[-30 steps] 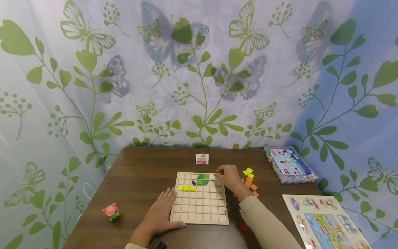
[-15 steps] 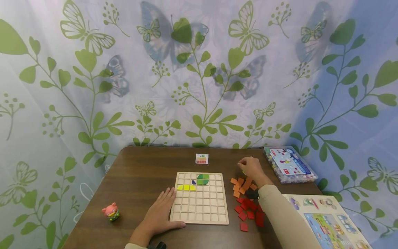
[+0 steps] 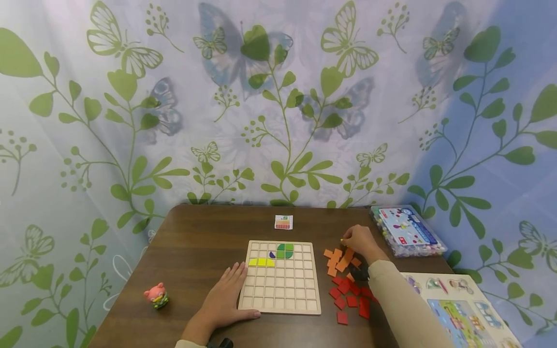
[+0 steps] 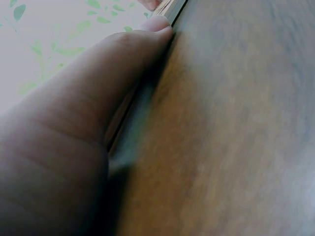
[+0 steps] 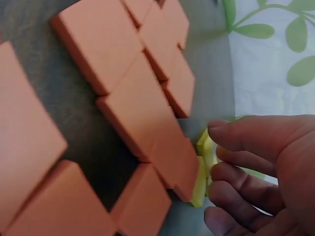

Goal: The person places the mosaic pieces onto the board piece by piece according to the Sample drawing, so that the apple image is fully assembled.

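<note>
In the head view, my left hand point(image 3: 225, 295) lies at the wooden grid board point(image 3: 280, 282), fingers along its left edge and thumb at the near-left corner. Close up, the left thumb point(image 4: 133, 54) presses along the board's edge. Green tiles point(image 3: 285, 250), a small dark blue piece point(image 3: 272, 254) and a row of yellow tiles point(image 3: 261, 262) sit in the board's upper squares. To the right, my right hand point(image 3: 361, 241) pinches a yellow tile point(image 5: 210, 155) with thumb and fingertips. Another yellow tile point(image 5: 199, 184) lies beside it, against the orange tiles point(image 5: 142, 105).
Loose red tiles point(image 3: 342, 318) are spread nearer me, below the orange ones. A small pattern card point(image 3: 284, 222) lies behind the board. At right are a bead box point(image 3: 406, 229) and a picture puzzle point(image 3: 467, 309); a pink figurine point(image 3: 156, 295) stands left.
My right hand has left the board's upper right and moved right to the yellow tiles, uncovering the orange and red ones. The left hand stays put.
</note>
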A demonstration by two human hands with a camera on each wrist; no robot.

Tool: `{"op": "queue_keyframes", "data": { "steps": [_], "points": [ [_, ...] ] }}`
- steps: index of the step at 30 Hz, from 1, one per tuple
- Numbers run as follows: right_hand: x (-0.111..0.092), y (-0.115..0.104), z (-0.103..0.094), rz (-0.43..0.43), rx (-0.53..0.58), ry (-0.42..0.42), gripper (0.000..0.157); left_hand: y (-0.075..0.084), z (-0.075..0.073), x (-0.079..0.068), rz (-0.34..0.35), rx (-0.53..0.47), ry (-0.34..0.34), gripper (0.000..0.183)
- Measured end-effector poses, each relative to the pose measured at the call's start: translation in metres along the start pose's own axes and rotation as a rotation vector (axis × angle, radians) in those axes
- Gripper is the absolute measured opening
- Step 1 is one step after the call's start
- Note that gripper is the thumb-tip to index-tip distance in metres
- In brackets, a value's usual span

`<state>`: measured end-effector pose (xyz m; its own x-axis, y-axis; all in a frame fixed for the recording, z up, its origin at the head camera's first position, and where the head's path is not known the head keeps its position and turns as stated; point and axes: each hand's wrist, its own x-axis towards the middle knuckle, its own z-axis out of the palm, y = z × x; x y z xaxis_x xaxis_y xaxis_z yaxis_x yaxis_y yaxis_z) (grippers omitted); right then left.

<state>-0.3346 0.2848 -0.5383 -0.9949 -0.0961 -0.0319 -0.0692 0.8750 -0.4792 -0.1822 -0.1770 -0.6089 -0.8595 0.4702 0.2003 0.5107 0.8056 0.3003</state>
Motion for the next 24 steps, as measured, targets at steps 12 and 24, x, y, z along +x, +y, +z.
{"op": "queue_keyframes", "data": {
  "steps": [12,24],
  "points": [
    [0.002,-0.004,0.009,-0.027,-0.101,0.021,0.010,-0.001,0.001,0.001,0.035,0.003,0.053,0.125],
    [-0.002,-0.005,0.015,-0.024,-0.082,0.036,0.012,0.001,-0.001,0.001,0.002,-0.010,0.014,0.126]
  ]
}}
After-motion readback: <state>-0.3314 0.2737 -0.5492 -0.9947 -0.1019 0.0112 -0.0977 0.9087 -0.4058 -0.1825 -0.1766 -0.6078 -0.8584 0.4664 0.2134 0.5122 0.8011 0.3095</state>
